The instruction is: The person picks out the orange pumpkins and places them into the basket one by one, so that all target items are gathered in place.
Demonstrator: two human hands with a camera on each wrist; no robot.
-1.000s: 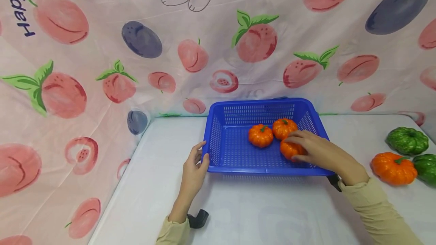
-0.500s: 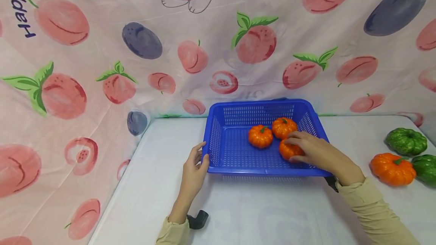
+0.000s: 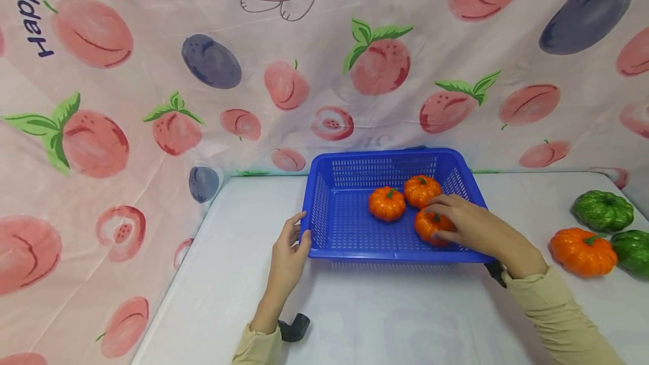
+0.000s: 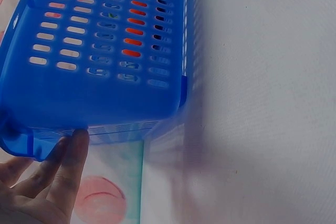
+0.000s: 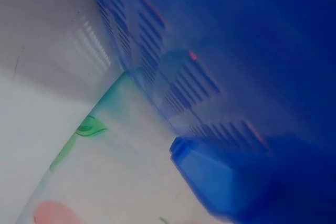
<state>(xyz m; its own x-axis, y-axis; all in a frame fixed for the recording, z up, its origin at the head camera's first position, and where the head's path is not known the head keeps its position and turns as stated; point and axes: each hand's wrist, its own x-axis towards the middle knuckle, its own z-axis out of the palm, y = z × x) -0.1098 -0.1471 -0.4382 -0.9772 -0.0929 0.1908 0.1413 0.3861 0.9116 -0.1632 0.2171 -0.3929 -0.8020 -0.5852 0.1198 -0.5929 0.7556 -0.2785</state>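
Note:
Inside the blue plastic basket (image 3: 387, 255), my right hand (image 3: 466, 224) grips a small orange pumpkin (image 3: 428, 228) from above, thumb on the near side and fingers on the far side. Two more small orange pumpkins lie beside it: a left one (image 3: 387, 204) and a back one (image 3: 423, 190). At the basket's left end my left hand (image 3: 288, 255) touches the outside with fingertips and thumb. In the left wrist view the fingers (image 4: 73, 153) rest extended against the outer wall below the rim. The right wrist view shows only the basket's outside (image 5: 231, 82); the hand is hidden there.
Right of the basket, on the white table (image 3: 365, 314), lie a larger orange pumpkin (image 3: 583, 252), a green pumpkin (image 3: 603, 210) and another green one (image 3: 634, 252), cut by the frame edge. A fruit-print cloth (image 3: 324, 89) hangs behind and along the left.
More of the gripped pumpkin's top and stem shows now between my right thumb and fingers. The left hand and the basket stay in place; the head view shifts slightly.

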